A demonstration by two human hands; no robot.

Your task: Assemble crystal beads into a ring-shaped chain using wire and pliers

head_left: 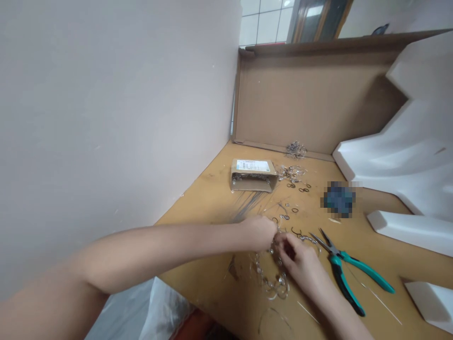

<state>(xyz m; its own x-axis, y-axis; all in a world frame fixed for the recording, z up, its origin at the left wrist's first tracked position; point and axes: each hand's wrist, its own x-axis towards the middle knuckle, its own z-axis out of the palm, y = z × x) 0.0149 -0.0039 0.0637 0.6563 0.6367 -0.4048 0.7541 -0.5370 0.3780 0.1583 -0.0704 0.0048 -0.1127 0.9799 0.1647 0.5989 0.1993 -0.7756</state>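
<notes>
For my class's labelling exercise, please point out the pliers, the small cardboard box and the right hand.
Pliers (335, 253), head view: the pivot.
Small cardboard box (253, 165), head view: its top label.
Right hand (302, 260), head view: back of hand.

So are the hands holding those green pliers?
No, the pliers lie on the table, apart from both the left hand and the right hand.
</notes>
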